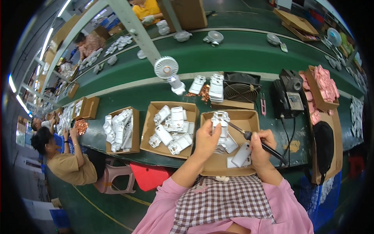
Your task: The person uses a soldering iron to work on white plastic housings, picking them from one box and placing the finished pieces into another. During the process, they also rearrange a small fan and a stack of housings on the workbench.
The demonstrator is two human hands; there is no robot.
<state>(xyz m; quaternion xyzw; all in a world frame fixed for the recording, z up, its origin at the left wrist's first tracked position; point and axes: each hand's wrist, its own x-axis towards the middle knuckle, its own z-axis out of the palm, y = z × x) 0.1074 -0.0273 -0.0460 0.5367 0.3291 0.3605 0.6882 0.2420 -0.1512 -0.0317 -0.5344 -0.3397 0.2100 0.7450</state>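
Note:
My left hand [206, 141] is closed around a white plastic housing [221, 117], holding it up over a shallow cardboard box [229, 171]. In my right hand [262, 146] is a soldering iron [275, 152] with a black handle. Its metal shaft points left, and the tip is at or close to the housing; I cannot tell whether they touch. More white housings [242, 155] lie in the box beneath my hands. Another cardboard box [166, 152] of white housings stands just to the left.
A small white fan [166, 68] stands beyond the boxes. Behind my hands are stacked housings [216, 87], copper-coloured pieces [204, 93] and a black fan [241, 87]. A black soldering station [290, 93] and pink parts [325, 84] are at right. A person [70, 160] works at left.

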